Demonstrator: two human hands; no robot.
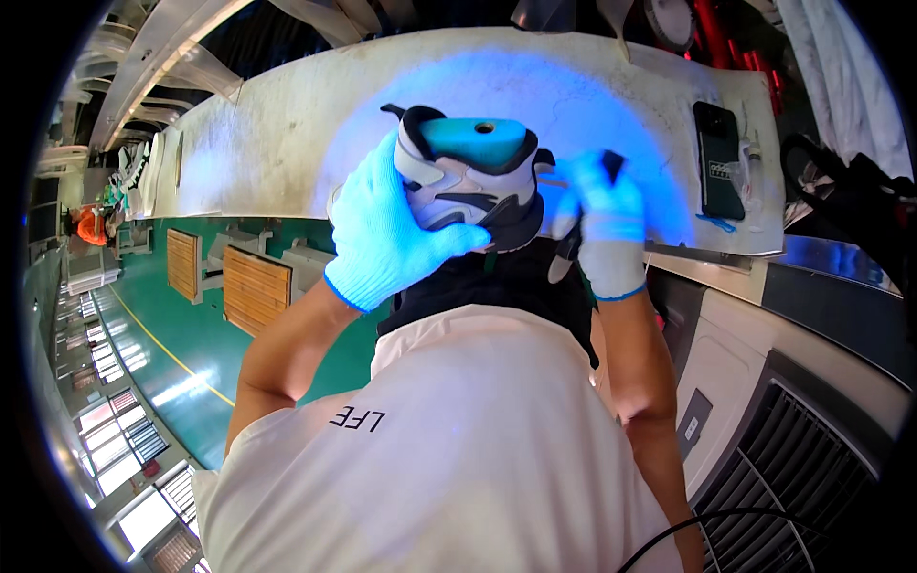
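A grey, white and black sneaker (478,186) is held up over the near edge of the workbench. A teal shoe last (476,138) with a round hole in its top fills the sneaker's opening. My left hand (382,224), in a white knit glove lit blue, wraps round one end of the sneaker, thumb along its lower side. Beside the other end, my gloved right hand (609,215) is closed round a slim dark tool (567,253), whose ends show above and below the fist. Motion blurs that hand, and the kind of tool cannot be made out.
Blue-violet light falls on the pale workbench (258,138). A dark phone (718,160) lies at the right beside a clear syringe-like tube (755,177). Several shoes (134,181) stand at the far left. Wooden-topped stands (256,289) are on the green floor; a black cable (726,514) hangs lower right.
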